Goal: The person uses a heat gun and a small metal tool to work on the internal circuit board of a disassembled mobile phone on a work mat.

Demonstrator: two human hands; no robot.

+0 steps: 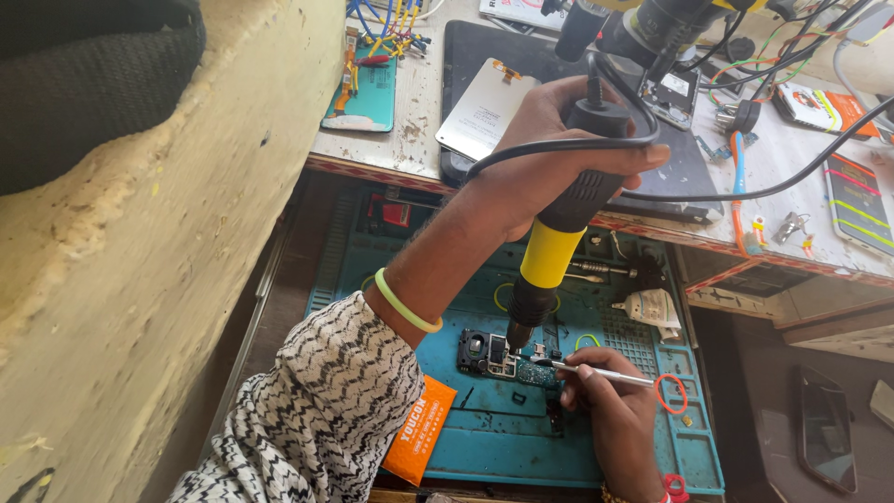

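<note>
Holding the hot-air tool (559, 237), my left hand (549, 154) is wrapped tight around its black grip, fingers closed all the way round. The tool has a yellow middle and a dark metal tip, and it points straight down. A black cord (745, 191) loops over my fingers and runs off to the far right.

Right under the tip sits the small circuit board (507, 359). It lies on the blue work mat (503, 438), just below my left hand.

My right hand (610, 410) is lower and a little to the right. It pinches thin metal tweezers (605, 374) between thumb and fingers. The tweezer points touch the board, just beside the tool's tip.

On my left wrist I see a green band (405, 303), and my sleeve (317, 410) is black and white. Under the sleeve pokes out an orange packet (419, 442). A red ring (670, 393) lies on the mat just right of my right hand. Above my left hand is the table (419, 121) with a silver phone back (484, 107) on a dark pad.
</note>
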